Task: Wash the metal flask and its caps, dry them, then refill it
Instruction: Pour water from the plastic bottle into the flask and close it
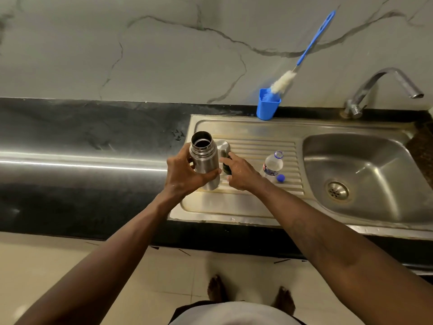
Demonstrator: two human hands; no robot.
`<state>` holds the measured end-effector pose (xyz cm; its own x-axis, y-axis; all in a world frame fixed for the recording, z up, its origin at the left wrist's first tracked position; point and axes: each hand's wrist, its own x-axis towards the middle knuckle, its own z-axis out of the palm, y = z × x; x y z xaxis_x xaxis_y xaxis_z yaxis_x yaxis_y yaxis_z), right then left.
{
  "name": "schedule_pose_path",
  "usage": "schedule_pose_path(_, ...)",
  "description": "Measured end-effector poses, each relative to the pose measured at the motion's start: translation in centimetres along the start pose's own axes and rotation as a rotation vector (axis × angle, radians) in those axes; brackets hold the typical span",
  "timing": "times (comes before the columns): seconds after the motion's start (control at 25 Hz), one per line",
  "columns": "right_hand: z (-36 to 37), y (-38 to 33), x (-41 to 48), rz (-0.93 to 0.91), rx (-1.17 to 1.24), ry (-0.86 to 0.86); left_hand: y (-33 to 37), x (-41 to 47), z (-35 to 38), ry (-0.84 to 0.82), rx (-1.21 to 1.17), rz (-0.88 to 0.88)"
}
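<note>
A blue cup (267,106) stands at the back edge of the steel sink (365,165), with a brush (282,81) leaning in it against the marbled wall (164,55). A tap (408,83) arches over the basin and its drain (337,190). An open plastic bottle (273,165) stands on the ribbed drainboard (262,146), its blue lid (280,178) just beside it. The dark surface (93,137) runs left; below is pale tiled floor (70,254).

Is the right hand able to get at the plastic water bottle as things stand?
Probably yes: the plastic water bottle is close beside the right hand with nothing between them. However, that hand grips a dark inner cap, so it should set this down first.
</note>
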<state>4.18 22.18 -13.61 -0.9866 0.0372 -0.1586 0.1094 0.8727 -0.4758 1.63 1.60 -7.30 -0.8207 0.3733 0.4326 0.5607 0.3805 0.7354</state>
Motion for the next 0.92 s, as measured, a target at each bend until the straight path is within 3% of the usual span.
schedule_pose_path(0.16,0.7,1.0,1.3,0.016,-0.106,0.003,-1.2,0.4,0.1,-0.016,0.000,-0.010)
schedule_pose_path(0.24,-0.2,0.7,1.4,0.050,0.019,0.097,-1.8,0.8,0.2,-0.038,-0.003,-0.014)
schedule_pose_path(0.4,-4.7,-1.4,0.5,0.033,0.334,0.457,-2.1,1.5,1.1,-0.083,0.018,-0.023)
schedule_pose_path(0.48,-7.4,-2.6,-0.3,-0.003,0.503,0.516,-1.9,1.8,1.6,-0.069,0.036,-0.040)
schedule_pose_path(0.64,-11.7,-3.8,-1.5,-0.233,0.696,0.446,-0.9,2.4,2.3,-0.053,0.101,-0.069)
schedule_pose_path(0.92,-14.4,-3.7,-1.8,-0.430,0.267,0.177,0.5,2.8,2.6,-0.085,0.155,-0.038)
